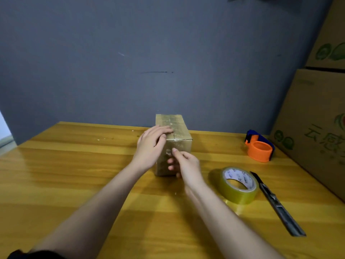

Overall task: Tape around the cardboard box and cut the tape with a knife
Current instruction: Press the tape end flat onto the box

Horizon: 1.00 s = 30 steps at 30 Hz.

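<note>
On the table (74,184), left of the tape roll (239,186) and knife (276,204), stands the cardboard box (177,131); left hand (151,144) lies flat on top, right hand (183,163) presses its front; rub tape down firmly, steadying the box throughout

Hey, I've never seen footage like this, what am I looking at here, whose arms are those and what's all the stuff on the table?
There is no machine here. The single picture comes from a camera worn on a person's head, looking forward and down, so the two bare arms are that person's own. On the wooden table stands a small cardboard box with shiny tape on it. The left hand rests on the box's top and side, fingers fairly straight. The right hand touches the box's near face, fingers curled as if pinching something; what exactly, I cannot tell. To the right lie a roll of clear tape, a utility knife and an orange-and-blue tape dispenser, all untouched. Big cartons stand at the far right.
</note>
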Motion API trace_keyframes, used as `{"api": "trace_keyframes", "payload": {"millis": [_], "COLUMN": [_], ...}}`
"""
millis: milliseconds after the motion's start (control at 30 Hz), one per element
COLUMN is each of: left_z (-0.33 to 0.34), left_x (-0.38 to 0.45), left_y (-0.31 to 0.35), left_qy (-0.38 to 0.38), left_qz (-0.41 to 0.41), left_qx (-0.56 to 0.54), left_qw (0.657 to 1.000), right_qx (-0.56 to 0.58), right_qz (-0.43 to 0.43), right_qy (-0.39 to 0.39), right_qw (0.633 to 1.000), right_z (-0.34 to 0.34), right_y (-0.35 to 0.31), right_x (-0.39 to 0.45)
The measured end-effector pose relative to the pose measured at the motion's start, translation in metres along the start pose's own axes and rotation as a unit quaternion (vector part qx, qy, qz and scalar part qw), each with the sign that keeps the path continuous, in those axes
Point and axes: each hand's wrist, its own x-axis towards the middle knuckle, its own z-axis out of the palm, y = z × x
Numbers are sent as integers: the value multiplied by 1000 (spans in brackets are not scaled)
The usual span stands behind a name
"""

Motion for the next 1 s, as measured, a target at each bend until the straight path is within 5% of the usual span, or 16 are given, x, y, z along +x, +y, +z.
{"api": "trace_keyframes", "payload": {"millis": [233,733,1000], "left_z": [3,5,-1], "left_x": [2,4,2], "left_y": [-19,-31,-32], "left_qy": [14,-9,-41], "left_qz": [7,48,61], "left_qx": [-42,-59,4], "left_qw": [999,997,997], "right_qx": [-45,-44,-200], "right_qz": [-92,-139,-147], "right_qy": [-21,52,95], "right_qw": [994,988,964], "right_z": [-9,1,-2], "right_y": [5,37,41], "right_x": [1,26,30]}}
